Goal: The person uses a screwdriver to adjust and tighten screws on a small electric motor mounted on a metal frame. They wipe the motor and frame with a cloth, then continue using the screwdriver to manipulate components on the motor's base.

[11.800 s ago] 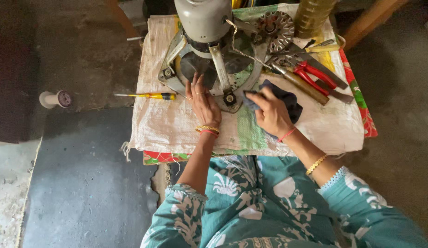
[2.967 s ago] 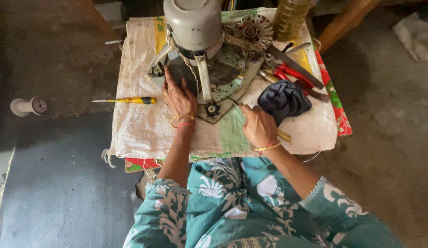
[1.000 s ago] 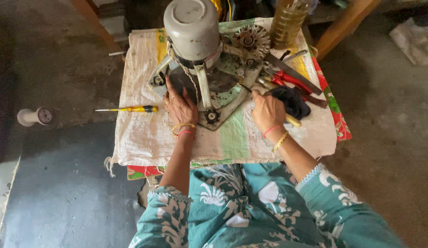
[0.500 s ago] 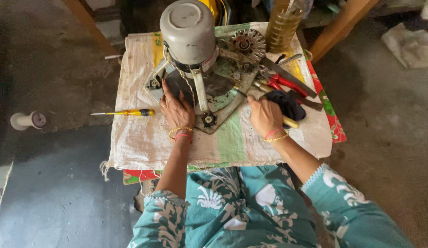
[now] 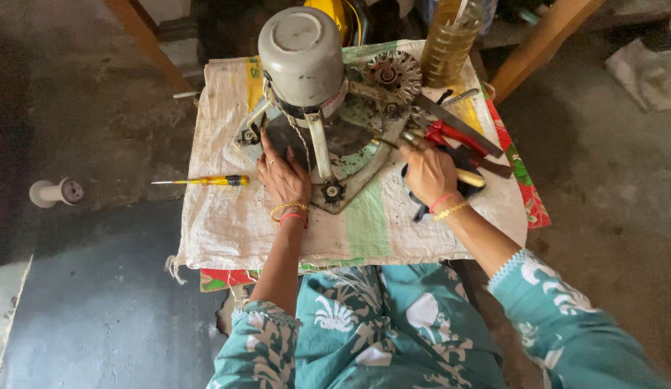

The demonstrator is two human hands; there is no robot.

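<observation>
A grey cylindrical motor housing stands on a flat metal bracket on a small table covered with a white woven sack. My left hand lies flat on the bracket's left side, fingers spread against the base of the motor. My right hand is at the bracket's right edge, closed around a yellow-handled tool whose metal tip points toward the bracket. A dark cloth lies under and beside that hand.
Red-handled pliers and other metal tools lie just beyond my right hand. A toothed metal wheel and a bottle of yellowish liquid stand at the back. A yellow screwdriver lies on the left. A white spool sits on the floor.
My right hand has put the dark cloth down on the tools at the right and closed on the yellow-handled tool. My left hand has stayed on the bracket.
</observation>
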